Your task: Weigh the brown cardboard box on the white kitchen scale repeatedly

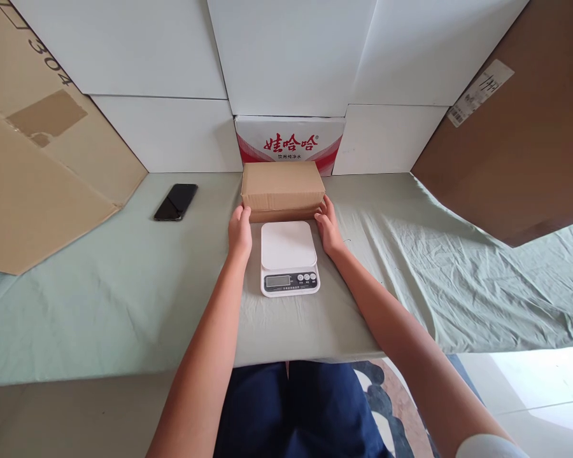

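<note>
A closed brown cardboard box [282, 179] sits behind the scale, in front of the red and white carton. My left hand [240, 229] is wrapped round its near left corner, and my right hand [329, 226] grips the near right corner. Between my forearms a white digital kitchen scale [289, 245] lies flat on the cloth, its plate bare. The scale's dark display strip and round buttons face me. Neither hand touches the scale. The fingers behind the box's sides are partly hidden.
A black phone [176, 202] lies on the green cloth [100, 305] to the left. The printed carton [291, 137] stands against white panels [291, 57]. Large cardboard sheets flank the table: one tan [52, 172] at left, one darker brown [516, 152] at right.
</note>
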Available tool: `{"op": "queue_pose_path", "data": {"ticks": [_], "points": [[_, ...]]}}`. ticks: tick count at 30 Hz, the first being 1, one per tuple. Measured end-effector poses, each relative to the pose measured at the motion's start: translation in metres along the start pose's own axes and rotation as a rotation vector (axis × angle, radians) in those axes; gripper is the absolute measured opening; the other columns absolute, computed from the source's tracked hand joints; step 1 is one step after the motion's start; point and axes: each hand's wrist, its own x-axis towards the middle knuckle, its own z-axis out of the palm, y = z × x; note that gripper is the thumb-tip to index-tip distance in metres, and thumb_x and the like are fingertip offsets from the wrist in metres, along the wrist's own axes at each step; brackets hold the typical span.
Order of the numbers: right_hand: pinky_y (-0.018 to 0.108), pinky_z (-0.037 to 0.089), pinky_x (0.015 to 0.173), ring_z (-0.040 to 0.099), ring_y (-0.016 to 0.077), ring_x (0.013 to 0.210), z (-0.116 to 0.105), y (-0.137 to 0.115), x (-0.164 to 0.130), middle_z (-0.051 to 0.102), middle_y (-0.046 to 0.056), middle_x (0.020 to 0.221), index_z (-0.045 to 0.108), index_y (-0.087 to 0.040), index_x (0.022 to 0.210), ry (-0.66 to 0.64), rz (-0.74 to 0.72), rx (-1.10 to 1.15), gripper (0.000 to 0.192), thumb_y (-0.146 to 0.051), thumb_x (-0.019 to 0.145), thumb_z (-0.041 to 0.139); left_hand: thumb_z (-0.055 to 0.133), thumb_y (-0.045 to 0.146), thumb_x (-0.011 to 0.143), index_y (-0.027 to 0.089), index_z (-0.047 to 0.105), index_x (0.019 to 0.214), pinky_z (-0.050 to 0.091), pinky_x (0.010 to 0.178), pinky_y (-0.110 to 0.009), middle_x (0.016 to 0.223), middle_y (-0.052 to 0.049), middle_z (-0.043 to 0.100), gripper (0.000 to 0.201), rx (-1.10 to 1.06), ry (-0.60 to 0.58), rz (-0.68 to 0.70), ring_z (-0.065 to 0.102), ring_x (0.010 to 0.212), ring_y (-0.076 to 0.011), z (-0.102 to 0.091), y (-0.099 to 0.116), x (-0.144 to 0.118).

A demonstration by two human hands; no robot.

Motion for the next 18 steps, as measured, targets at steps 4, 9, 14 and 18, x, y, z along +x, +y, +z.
{"op": "queue_pose_path", "data": {"ticks": [4,9,14,18], "points": [[0.056,0.025,0.134,0.036,0.0268,0.157,0.0,0.0,0.0,0.042,-0.001,0.166,0.031,-0.035,0.156,-0.002,0.031,-0.01,0.081,-0.05,0.081,0.061,0.053,0.058,0.096,0.019,0.065,0.114,0.042,0.113,-0.035,0.129,-0.013,0.07,0.045,-0.035,0.045,-0.01,0.059,0.132,-0.0245,0.002,-0.004,0.003],[0.056,0.025,0.134,0.037,0.0272,0.157,0.003,-0.008,-0.004,0.043,-0.003,0.166,0.031,-0.037,0.156,-0.018,0.039,-0.062,0.078,-0.05,0.084,0.059,0.052,0.06,0.097,0.017,0.066,0.116,0.042,0.114,-0.037,0.13,-0.014,0.069,0.049,-0.04,0.059,0.012,0.058,0.134,-0.025,0.004,-0.007,0.004],[0.055,0.032,0.131,0.047,0.0291,0.147,0.007,-0.019,-0.006,0.052,-0.001,0.158,0.043,-0.036,0.149,-0.054,-0.018,-0.137,0.065,-0.048,0.087,0.057,0.054,0.065,0.094,0.02,0.067,0.109,0.05,0.104,-0.038,0.116,-0.012,0.072,0.05,-0.001,0.062,0.022,0.064,0.122,-0.027,0.005,-0.006,0.001],[0.055,0.033,0.129,0.046,0.031,0.143,0.007,-0.018,-0.006,0.055,0.002,0.151,0.049,-0.033,0.142,-0.024,-0.028,-0.179,0.06,-0.046,0.085,0.058,0.055,0.067,0.092,0.02,0.068,0.107,0.051,0.101,-0.038,0.111,-0.011,0.072,0.051,0.017,0.046,0.017,0.065,0.118,-0.0284,0.007,-0.002,-0.004]]}}
